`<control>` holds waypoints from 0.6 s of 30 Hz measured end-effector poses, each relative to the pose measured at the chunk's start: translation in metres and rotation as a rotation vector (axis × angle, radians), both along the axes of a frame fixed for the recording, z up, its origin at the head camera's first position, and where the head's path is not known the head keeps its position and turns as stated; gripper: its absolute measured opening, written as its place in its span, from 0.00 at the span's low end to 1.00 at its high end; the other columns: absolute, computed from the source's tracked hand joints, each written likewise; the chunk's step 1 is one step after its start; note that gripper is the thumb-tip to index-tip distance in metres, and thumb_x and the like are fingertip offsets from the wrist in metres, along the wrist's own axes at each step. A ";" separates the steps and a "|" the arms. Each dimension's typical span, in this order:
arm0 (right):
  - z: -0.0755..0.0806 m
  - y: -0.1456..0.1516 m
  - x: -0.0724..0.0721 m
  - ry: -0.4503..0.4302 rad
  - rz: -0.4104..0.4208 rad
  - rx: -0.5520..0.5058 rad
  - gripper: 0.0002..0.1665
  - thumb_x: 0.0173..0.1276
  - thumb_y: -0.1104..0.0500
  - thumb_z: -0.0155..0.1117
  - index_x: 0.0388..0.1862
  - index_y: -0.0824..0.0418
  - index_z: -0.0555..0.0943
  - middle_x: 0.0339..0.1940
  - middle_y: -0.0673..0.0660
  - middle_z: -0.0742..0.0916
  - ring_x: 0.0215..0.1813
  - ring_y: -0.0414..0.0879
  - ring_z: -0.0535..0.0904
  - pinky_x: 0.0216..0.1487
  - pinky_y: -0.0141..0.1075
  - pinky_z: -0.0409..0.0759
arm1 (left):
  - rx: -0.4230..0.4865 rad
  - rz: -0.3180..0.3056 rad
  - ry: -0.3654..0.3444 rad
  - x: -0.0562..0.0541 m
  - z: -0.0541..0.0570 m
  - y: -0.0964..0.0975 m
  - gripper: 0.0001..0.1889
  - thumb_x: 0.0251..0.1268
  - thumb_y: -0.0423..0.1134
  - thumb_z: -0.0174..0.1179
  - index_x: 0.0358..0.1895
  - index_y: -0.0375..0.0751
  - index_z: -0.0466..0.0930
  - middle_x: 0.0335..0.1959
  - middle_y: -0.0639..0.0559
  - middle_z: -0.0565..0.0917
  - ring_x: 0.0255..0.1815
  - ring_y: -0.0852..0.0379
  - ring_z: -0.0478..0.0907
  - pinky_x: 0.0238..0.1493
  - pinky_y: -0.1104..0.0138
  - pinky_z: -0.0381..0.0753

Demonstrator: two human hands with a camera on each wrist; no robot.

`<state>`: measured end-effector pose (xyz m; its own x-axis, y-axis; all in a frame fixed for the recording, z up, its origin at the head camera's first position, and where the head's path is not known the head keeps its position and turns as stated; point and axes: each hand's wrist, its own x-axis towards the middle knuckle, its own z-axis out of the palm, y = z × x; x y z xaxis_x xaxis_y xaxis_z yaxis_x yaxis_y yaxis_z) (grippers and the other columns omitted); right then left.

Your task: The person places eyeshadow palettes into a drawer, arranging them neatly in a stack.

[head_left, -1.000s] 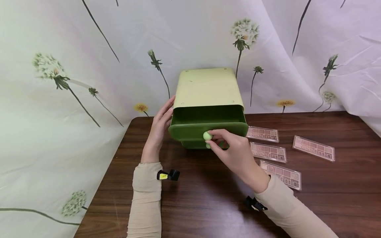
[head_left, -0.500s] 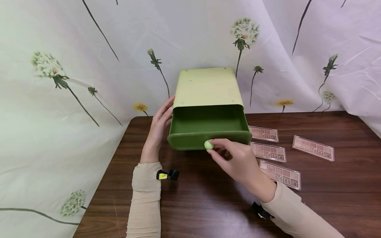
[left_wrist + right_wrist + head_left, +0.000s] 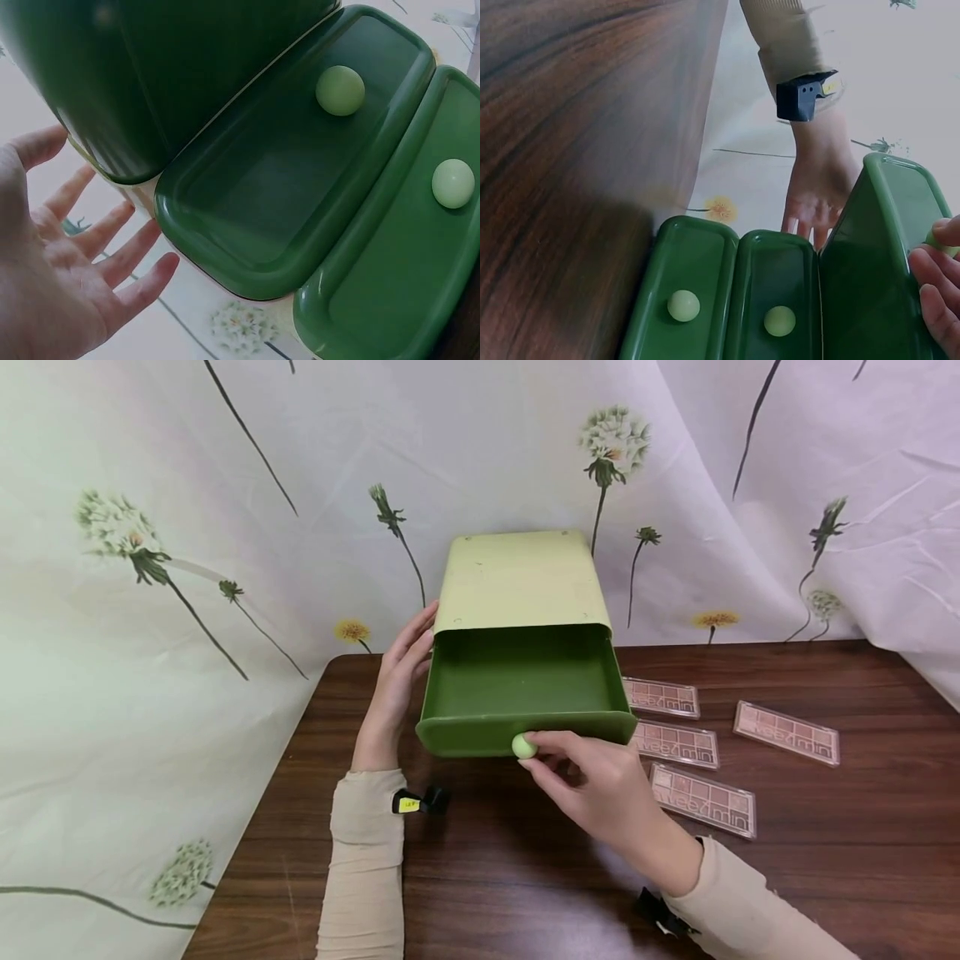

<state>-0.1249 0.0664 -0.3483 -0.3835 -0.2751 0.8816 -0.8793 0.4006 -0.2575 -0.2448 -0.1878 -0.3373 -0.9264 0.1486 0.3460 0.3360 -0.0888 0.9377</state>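
A small chest of drawers [image 3: 523, 581] with a pale yellow top stands against the cloth. Its green top drawer [image 3: 453, 737] is pulled far out, and no object shows inside it. My right hand [image 3: 600, 785] pinches that drawer's light green round knob [image 3: 524, 746] between thumb and fingers. Along the chest's left side lies my left hand [image 3: 396, 693], its fingers fairly straight. Two lower drawers, the middle drawer [image 3: 262, 187] and the bottom drawer [image 3: 390, 262], are closed in the left wrist view, each with a round knob. They are hidden under the top drawer in the head view.
Several pink eyeshadow palettes in clear cases, one palette [image 3: 787, 732] set apart from the others, lie on the dark wooden table [image 3: 510, 893] right of the chest. A white cloth [image 3: 300, 443] printed with dandelions hangs behind and to the left.
The right hand has drawn the top drawer further out toward me by its knob, showing more of its inside. The left hand has stayed at the chest's side.
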 end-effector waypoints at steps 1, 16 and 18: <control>0.000 -0.001 0.001 0.000 0.000 0.000 0.14 0.74 0.52 0.61 0.40 0.62 0.84 0.26 0.50 0.87 0.23 0.37 0.80 0.24 0.26 0.76 | -0.001 0.001 -0.002 0.000 0.000 0.000 0.26 0.78 0.45 0.49 0.75 0.48 0.65 0.71 0.53 0.69 0.64 0.53 0.71 0.60 0.54 0.70; -0.012 -0.003 -0.001 -0.022 -0.036 0.010 0.11 0.73 0.53 0.63 0.42 0.60 0.85 0.36 0.50 0.90 0.28 0.36 0.82 0.29 0.28 0.79 | -0.015 0.006 -0.021 0.000 0.000 0.000 0.26 0.78 0.46 0.48 0.75 0.49 0.64 0.72 0.53 0.68 0.66 0.52 0.69 0.62 0.53 0.67; -0.012 -0.004 -0.003 -0.019 -0.039 0.008 0.11 0.73 0.54 0.64 0.42 0.60 0.85 0.37 0.50 0.90 0.28 0.37 0.83 0.30 0.29 0.80 | -0.014 0.007 -0.021 0.000 0.001 0.000 0.26 0.78 0.46 0.48 0.75 0.49 0.65 0.72 0.53 0.68 0.66 0.52 0.69 0.62 0.52 0.67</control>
